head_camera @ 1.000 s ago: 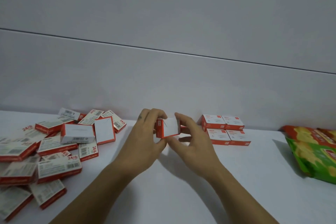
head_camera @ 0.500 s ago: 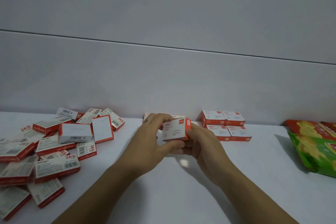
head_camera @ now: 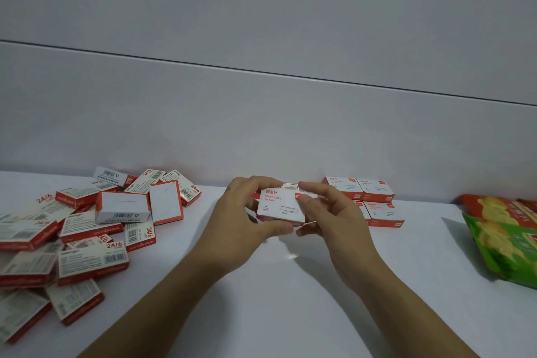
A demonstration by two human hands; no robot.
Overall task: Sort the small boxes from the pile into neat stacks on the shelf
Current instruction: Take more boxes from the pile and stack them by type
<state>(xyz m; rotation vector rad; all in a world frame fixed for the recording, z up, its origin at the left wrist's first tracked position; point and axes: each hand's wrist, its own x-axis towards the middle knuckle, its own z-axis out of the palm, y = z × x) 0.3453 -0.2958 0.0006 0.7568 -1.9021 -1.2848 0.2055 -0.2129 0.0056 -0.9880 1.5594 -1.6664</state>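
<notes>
Both my hands hold one small red-and-white paper clip box (head_camera: pixel 281 206) above the white shelf (head_camera: pixel 279 293), its printed face up. My left hand (head_camera: pixel 241 221) grips its left side and bottom edge. My right hand (head_camera: pixel 331 215) pinches its right side. Another box (head_camera: pixel 290 185) lies just behind it, mostly hidden. To the right stand neat stacks of the same boxes (head_camera: pixel 374 200) against the wall. A loose pile of red-and-white boxes (head_camera: pixel 81 227) covers the shelf's left part.
Green and red snack bags (head_camera: pixel 505 235) lie at the right edge of the shelf. A grey wall (head_camera: pixel 261 125) rises directly behind the boxes. Bare white shelf surface lies in front of my hands.
The box was on edge with a blank side toward me; my hands have turned it flat, printed face up, and lowered it slightly toward the shelf.
</notes>
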